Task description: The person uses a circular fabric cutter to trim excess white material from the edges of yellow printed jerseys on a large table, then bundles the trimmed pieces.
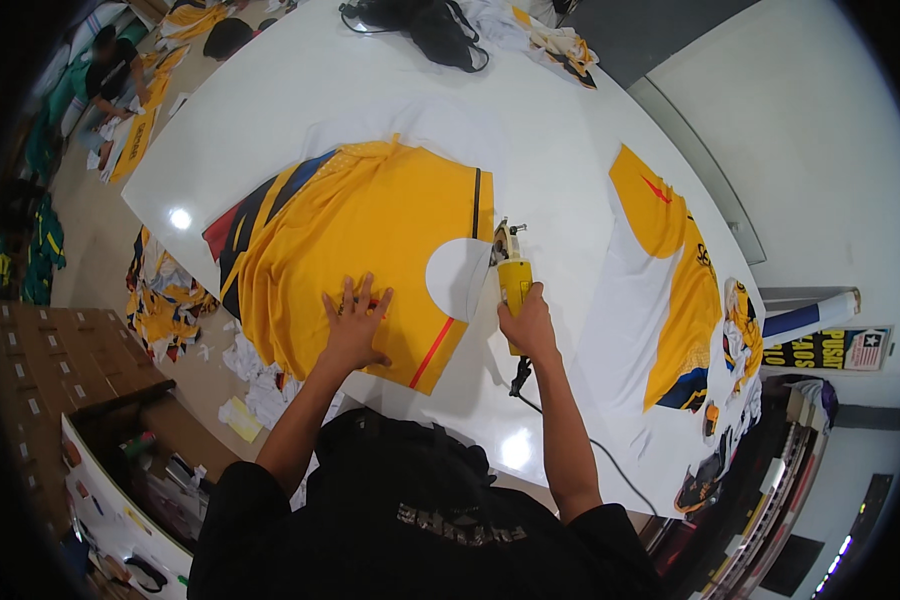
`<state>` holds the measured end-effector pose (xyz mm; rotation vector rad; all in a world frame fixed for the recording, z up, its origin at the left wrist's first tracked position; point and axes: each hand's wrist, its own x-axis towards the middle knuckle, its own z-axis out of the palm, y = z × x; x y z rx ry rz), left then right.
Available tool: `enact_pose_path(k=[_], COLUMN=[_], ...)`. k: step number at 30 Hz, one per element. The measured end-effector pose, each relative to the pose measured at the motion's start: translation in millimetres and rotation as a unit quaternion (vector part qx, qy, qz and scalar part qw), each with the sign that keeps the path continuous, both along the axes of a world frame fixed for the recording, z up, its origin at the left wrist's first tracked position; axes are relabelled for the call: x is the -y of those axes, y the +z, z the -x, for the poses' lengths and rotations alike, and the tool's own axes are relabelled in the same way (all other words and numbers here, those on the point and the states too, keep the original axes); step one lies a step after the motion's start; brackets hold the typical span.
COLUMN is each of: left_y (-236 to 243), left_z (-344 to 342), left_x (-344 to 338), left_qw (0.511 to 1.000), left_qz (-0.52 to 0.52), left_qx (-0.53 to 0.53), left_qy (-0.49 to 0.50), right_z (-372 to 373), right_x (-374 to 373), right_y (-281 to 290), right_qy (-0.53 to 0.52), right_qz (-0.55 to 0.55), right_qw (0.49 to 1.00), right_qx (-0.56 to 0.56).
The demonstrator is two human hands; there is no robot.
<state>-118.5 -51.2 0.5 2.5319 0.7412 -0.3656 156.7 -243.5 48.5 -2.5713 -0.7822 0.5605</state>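
Observation:
A yellow fabric panel [330, 220] with blue, black and red stripes along its left side lies on the white table in front of me, bunched in folds on the left and flatter on the right. My left hand [353, 328] rests on it with fingers spread, holding nothing. In my right hand [530, 325] is a yellow handheld electric fabric cutter [513, 280], gripped by its body. Its metal head is by the panel's right edge, beside a rounded white area [455, 278] at the neckline. Whether the blade touches cloth is hard to see.
A black cord [615, 465] trails from the cutter toward the lower right. Another yellow-and-white panel [685, 300] lies on the table's right, near cloth scraps [742, 335]. Black cloth [435, 35] sits at the far edge. Boxes [70, 365] and a person [113, 75] are at left.

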Motion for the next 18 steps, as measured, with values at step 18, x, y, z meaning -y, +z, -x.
enact_pose_path(k=[18], left_y=[0], left_z=[-1], left_x=[-2], left_qw=[1.0], left_qz=[-0.004], left_qx=[0.011], left_qy=[0.003], right_z=[-92], right_x=[-90], right_y=[3], right_qy=[0.032], right_qz=[-0.002], right_qw=[0.999], right_qx=[-0.019])
